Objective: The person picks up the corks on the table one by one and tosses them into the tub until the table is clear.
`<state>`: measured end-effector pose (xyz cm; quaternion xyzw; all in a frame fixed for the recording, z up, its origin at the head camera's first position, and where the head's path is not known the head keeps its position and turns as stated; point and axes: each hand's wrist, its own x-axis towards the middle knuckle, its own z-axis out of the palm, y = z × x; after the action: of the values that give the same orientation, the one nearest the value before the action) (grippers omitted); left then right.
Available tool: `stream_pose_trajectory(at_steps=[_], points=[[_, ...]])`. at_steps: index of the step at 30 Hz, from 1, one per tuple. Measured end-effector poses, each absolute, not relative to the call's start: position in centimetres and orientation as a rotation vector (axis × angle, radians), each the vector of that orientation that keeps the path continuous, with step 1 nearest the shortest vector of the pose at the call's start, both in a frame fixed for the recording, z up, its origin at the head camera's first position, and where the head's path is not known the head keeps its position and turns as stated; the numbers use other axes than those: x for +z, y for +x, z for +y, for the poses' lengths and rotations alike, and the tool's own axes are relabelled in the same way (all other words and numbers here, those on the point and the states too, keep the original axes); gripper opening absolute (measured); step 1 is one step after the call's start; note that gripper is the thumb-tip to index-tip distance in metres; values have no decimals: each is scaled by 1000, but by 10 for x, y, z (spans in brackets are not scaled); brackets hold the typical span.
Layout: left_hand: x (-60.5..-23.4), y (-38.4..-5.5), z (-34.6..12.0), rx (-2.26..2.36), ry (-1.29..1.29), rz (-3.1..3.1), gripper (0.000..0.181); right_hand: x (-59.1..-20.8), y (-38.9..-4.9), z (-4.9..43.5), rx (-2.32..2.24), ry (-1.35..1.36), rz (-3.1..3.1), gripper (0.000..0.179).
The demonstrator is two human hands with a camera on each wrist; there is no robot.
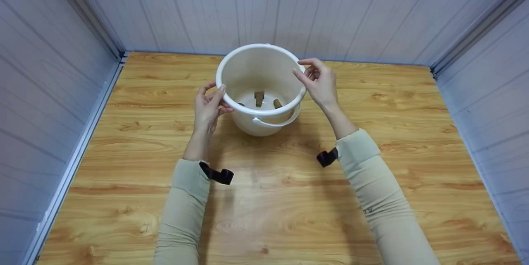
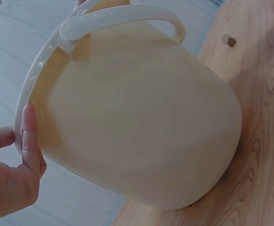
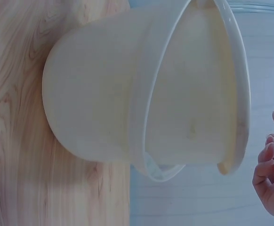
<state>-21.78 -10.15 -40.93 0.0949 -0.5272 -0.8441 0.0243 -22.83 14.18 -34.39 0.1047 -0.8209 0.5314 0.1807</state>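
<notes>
A white plastic bucket [image 1: 258,126] stands upright on the wooden surface, its mouth facing up toward me. My left hand [image 1: 208,108] grips its rim at the left, thumb on top and fingers below the edge; the left wrist view shows these fingers [image 2: 29,141] against the outer wall. At the right of the rim, my right hand [image 1: 320,83] has loosely bent fingers, with thumb and forefinger parted. In the right wrist view that hand [image 3: 273,174] is apart from the rim and holds nothing visible. Inside the bucket lie a brown block-like piece [image 1: 259,98] and another brown piece [image 1: 277,103].
The bucket's white handle [image 1: 277,125] hangs down at the front. A dark piece [image 1: 241,104] shows partly behind the near rim. Pale panelled walls [image 1: 256,4] enclose the wood-grain surface [image 1: 264,207] at the back and both sides.
</notes>
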Motion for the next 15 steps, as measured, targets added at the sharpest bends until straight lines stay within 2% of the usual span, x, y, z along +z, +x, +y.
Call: stream_pose_trajectory(at_steps=[8,15], points=[[-409,-218,-103,-2604,322,-1660,35,-376,-249,169,1535,253,-2274,26],[-409,-218,-103,-2585,341,-1708,35,-393,-252,187,1502,220,-2219,27]])
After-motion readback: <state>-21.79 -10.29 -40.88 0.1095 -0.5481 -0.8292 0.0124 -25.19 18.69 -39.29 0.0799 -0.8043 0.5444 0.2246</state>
